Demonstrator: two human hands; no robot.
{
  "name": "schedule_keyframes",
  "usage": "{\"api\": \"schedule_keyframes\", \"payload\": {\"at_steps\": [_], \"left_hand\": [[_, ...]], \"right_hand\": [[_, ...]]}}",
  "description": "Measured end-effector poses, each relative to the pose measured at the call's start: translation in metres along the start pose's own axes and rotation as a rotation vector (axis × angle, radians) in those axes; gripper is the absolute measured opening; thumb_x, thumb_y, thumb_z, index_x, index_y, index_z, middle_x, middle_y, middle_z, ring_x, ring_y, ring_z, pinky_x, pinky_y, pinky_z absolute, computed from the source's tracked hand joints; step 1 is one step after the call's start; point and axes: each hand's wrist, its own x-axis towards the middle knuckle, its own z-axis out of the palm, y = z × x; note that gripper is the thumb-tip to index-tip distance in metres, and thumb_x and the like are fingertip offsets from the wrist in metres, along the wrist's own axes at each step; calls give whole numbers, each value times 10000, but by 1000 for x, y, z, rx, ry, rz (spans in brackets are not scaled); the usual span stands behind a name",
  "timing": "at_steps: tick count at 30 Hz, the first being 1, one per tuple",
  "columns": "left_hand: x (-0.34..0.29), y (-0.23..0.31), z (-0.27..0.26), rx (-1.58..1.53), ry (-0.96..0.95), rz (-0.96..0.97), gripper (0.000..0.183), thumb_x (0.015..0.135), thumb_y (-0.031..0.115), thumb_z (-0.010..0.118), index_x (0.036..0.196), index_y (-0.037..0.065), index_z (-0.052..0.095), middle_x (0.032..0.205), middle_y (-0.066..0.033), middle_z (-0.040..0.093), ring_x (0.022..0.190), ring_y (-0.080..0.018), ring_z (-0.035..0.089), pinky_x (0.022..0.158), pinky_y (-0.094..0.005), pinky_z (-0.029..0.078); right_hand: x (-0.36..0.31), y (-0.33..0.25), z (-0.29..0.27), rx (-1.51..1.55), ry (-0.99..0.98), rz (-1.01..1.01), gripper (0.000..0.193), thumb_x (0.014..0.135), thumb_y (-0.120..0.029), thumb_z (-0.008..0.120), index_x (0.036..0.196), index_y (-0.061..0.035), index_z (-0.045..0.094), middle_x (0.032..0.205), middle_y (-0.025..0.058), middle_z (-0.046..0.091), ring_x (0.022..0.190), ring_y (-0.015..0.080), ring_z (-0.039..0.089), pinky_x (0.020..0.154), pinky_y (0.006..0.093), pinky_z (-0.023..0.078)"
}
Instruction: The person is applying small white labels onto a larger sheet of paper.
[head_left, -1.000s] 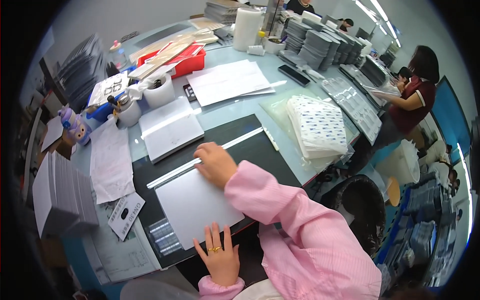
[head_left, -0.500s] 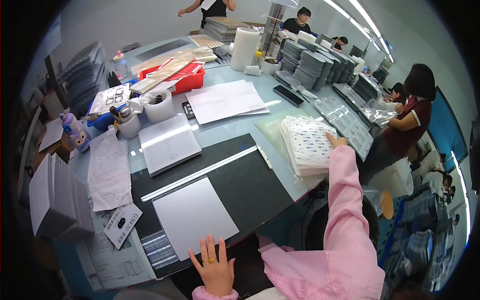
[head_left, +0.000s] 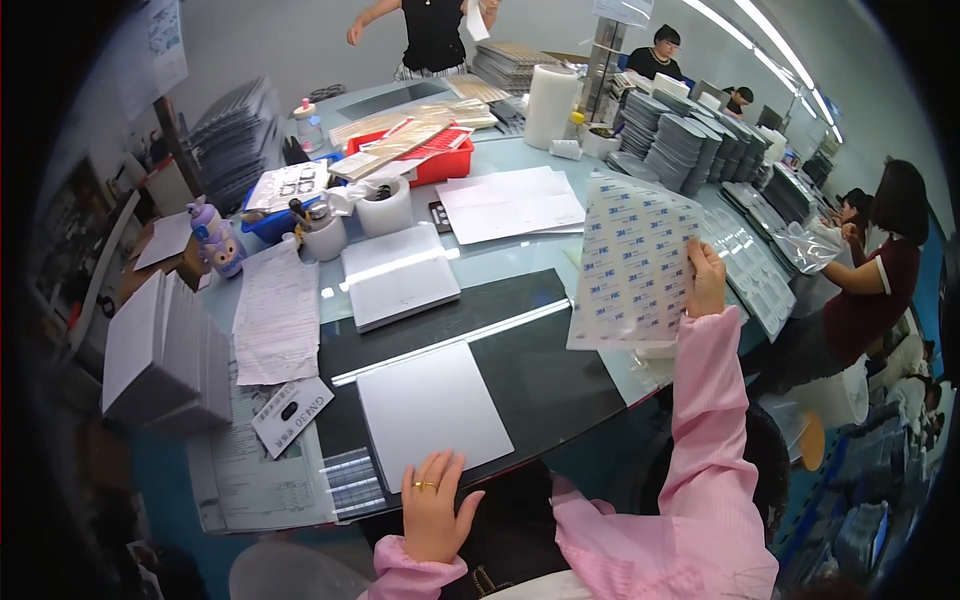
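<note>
In my right hand (head_left: 706, 277) is a white adhesive backing sheet (head_left: 636, 262) with rows of small blue print. Gripped at its right edge, the sheet stands raised above the table, hiding most of the stack beneath it. My left hand (head_left: 435, 508) lies with fingers stretched on the near edge of a white rectangular panel (head_left: 432, 410). That panel rests on a black work mat (head_left: 540, 365), below a shiny metal strip (head_left: 450, 341) that crosses the mat.
Left of the mat stand a stack of white panels (head_left: 402, 280), a crumpled paper sheet (head_left: 277, 315) and upright white panels (head_left: 160, 350). Behind are a red bin (head_left: 440, 168), loose white sheets (head_left: 510, 203) and a clear plastic tray (head_left: 755, 275). A co-worker (head_left: 885, 270) stands at right.
My right hand has lifted a printed sheet off the stack and tilted it up. My left hand stays at the white panel's near edge. The whole view has shifted.
</note>
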Motion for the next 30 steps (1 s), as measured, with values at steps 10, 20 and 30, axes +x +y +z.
{"api": "schedule_keyframes", "payload": {"at_steps": [10,20,30], "left_hand": [[-14,-16,-4,-19,66,-25,407,852,240,732,1216,79,646,1341,-123,565,1291,-332,492,1117,-522,317],[-26,-36,-4,-35,81,30,375,874,256,714,1217,122,638,1352,-78,568,1318,-283,490,1131,-500,329],[8,-29,-28,-364,240,-99,428,870,87,696,1287,58,606,1286,-141,635,1206,-327,596,1048,-387,445]], "right_hand": [[102,85,-245,-1223,210,-216,361,822,-334,730,734,10,668,627,150,604,594,202,554,612,402,448],[150,93,-330,-1042,309,-363,270,916,-269,670,786,-36,629,722,16,599,679,122,516,659,313,452],[-48,7,-31,-23,-246,129,338,1027,-114,491,1334,16,544,1294,133,578,1180,226,559,1044,305,422]]}}
